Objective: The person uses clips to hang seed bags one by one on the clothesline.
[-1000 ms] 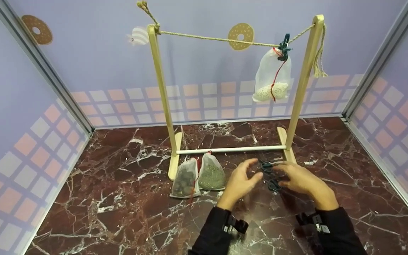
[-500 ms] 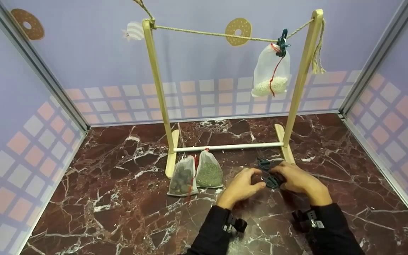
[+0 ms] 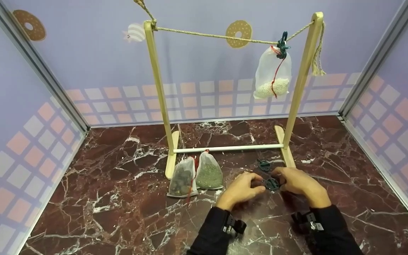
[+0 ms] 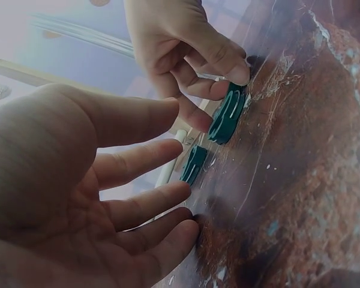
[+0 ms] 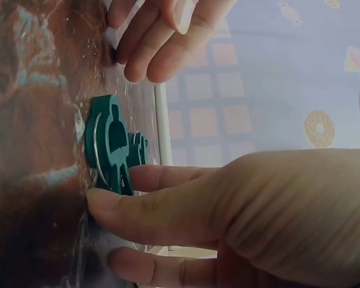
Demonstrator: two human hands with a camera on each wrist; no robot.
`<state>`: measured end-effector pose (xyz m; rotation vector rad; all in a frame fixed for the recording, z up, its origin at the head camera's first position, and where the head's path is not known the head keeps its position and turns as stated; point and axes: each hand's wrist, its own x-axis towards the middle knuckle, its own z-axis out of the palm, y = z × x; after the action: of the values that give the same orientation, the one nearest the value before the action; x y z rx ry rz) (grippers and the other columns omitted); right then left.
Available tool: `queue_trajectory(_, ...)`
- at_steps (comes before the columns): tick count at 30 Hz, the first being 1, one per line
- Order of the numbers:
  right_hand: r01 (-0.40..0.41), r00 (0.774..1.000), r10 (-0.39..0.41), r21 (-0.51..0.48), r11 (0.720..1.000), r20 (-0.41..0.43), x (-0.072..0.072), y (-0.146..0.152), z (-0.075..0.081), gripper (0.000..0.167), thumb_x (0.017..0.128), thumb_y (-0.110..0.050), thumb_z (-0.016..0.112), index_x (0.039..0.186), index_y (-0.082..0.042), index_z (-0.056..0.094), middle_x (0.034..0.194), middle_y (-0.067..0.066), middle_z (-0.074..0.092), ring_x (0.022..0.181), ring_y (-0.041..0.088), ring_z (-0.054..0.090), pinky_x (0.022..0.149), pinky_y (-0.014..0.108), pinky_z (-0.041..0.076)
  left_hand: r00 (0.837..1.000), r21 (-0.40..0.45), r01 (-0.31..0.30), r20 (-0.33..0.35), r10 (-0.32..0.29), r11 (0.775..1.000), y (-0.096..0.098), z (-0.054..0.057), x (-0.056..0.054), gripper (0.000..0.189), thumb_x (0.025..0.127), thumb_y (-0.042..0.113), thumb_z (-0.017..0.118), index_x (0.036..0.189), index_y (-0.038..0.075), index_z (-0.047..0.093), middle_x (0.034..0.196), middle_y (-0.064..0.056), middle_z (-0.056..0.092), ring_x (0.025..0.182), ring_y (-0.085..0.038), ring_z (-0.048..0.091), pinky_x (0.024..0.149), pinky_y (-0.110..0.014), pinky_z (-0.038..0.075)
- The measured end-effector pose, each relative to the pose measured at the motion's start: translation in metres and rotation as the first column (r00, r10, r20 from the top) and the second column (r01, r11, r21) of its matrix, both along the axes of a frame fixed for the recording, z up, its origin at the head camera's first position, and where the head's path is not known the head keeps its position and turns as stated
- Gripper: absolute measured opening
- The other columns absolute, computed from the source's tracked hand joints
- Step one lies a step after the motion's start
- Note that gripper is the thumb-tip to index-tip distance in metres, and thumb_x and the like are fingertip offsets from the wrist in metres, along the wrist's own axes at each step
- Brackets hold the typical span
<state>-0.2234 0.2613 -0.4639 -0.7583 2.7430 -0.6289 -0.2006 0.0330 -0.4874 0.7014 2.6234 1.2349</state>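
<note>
Two dark green clothespins lie on the marbled tabletop: the nearer clothespin (image 3: 271,184) and the farther clothespin (image 3: 264,165). My right hand (image 3: 301,183) pinches one end of the nearer clothespin between thumb and fingers, as the right wrist view shows; this clothespin (image 5: 110,141) still rests on the table. Left of it, my left hand (image 3: 242,189) has its fingers extended and apart, holding nothing, with fingertips close to the tabletop. From the rope (image 3: 211,34) hangs a white mesh bag (image 3: 273,72) with pale grains, held by another green clothespin (image 3: 282,45).
A wooden frame (image 3: 159,85) carries the rope, with a white crossbar (image 3: 228,147) low down. By its left foot lie two mesh bags, one with dark lumps (image 3: 182,179) and one with green bits (image 3: 209,173). Patterned walls (image 3: 112,63) enclose the back and sides.
Both hands have come lower and nearer to me. The right hand has moved from beside the farther clothespin to the nearer one and now pinches it. The bags have stayed put.
</note>
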Motion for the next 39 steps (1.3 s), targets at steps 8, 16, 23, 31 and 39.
queue_trajectory(8, 0.014, 1.0, -0.013, 0.034, 0.999, -0.028, -0.002, -0.004, 0.001, 0.038, 0.079, 0.007, 0.07, 0.116, -0.002, 0.068, 0.082, 0.002, 0.063, 0.071, 0.016, 0.055, 0.067, 0.04, 0.048, 1.0, 0.009, -0.009, 0.008, 0.009, 1.0, 0.0, -0.001, 0.001, 0.037, 0.095, 0.026, 0.072, 0.124, 0.004, 0.069, 0.124, -0.01, 0.067, 0.117, -0.021, 0.06, 0.103, -0.031, 0.045)
queue_trajectory(16, 0.033, 0.996, -0.034, -0.004, 0.999, -0.08, 0.0, -0.01, 0.01, 0.032, 0.085, 0.002, 0.073, 0.117, -0.005, 0.069, 0.089, -0.001, 0.069, 0.083, 0.022, 0.068, 0.077, 0.049, 0.055, 0.994, 0.096, -0.094, 0.058, 0.088, 0.991, -0.003, 0.001, -0.001, 0.048, 0.094, 0.029, 0.073, 0.133, 0.003, 0.061, 0.128, -0.014, 0.066, 0.116, -0.027, 0.063, 0.101, -0.034, 0.048)
queue_trajectory(23, 0.02, 0.979, -0.039, -0.099, 0.995, -0.198, 0.004, -0.019, 0.019, 0.034, 0.085, 0.003, 0.073, 0.119, 0.0, 0.068, 0.088, 0.0, 0.07, 0.08, 0.019, 0.068, 0.075, 0.044, 0.058, 0.988, 0.278, -0.123, 0.123, 0.091, 0.953, -0.011, 0.006, -0.005, 0.056, 0.094, 0.024, 0.074, 0.137, -0.004, 0.054, 0.127, -0.02, 0.065, 0.111, -0.033, 0.066, 0.096, -0.037, 0.054)
queue_trajectory(31, -0.037, 0.964, -0.022, -0.217, 0.976, -0.263, 0.004, -0.029, 0.021, 0.034, 0.087, 0.003, 0.074, 0.12, 0.005, 0.067, 0.093, 0.005, 0.07, 0.083, 0.019, 0.069, 0.075, 0.039, 0.059, 0.993, 0.403, -0.107, 0.095, 0.075, 0.909, -0.021, 0.01, -0.01, 0.052, 0.089, 0.018, 0.08, 0.133, -0.002, 0.06, 0.114, -0.012, 0.071, 0.094, -0.019, 0.069, 0.086, -0.028, 0.056)
queue_trajectory(39, -0.055, 0.955, -0.029, -0.272, 0.961, -0.296, 0.005, -0.034, 0.022, 0.036, 0.088, 0.0, 0.076, 0.123, 0.004, 0.067, 0.094, 0.004, 0.07, 0.081, 0.015, 0.066, 0.07, 0.035, 0.058, 0.993, 0.454, -0.11, 0.091, 0.077, 0.884, -0.025, 0.01, -0.014, 0.051, 0.086, 0.014, 0.082, 0.131, -0.001, 0.062, 0.107, -0.011, 0.071, 0.089, -0.02, 0.067, 0.085, -0.036, 0.057)
